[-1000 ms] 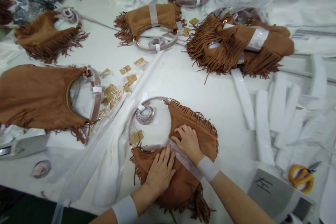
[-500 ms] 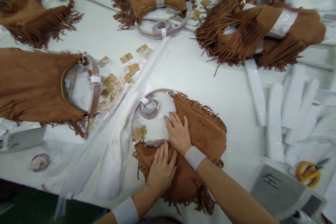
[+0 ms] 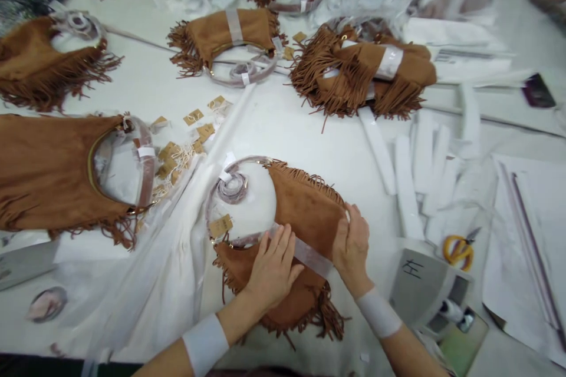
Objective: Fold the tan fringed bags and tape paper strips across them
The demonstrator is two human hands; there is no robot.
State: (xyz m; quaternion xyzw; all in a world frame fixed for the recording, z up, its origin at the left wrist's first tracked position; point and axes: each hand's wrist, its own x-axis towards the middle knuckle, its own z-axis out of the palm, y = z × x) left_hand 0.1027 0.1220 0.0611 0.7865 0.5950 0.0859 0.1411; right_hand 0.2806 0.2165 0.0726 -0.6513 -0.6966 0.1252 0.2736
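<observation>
A brown fringed handbag (image 3: pixel 305 188) lies on the table in front of me, its wrapped strap curving out to the left with a coiled piece (image 3: pixel 232 188) and a tan hang tag (image 3: pixel 220 225). Across the bag's middle runs a translucent strip (image 3: pixel 313 258). My left hand (image 3: pixel 274 265) rests flat on the bag, fingers stretched over the strip's upper part. At the bag's right edge, my right hand (image 3: pixel 352 244) curls around the brown material, thumb on top; some of its fingertips are hidden.
Other fringed bags lie left (image 3: pixel 48 171) and behind (image 3: pixel 239 35), with a pile of them (image 3: pixel 367 70) at back right. Tan tags (image 3: pixel 168 156) lie left of centre. White strips (image 3: pixel 407 188), yellow-handled scissors (image 3: pixel 458 252) and a grey tape dispenser (image 3: pixel 415 283) are on the right.
My right hand has moved from the bag's middle to its right edge. The translucent strip now shows across the bag. My left hand still lies on the bag, and the view has shifted.
</observation>
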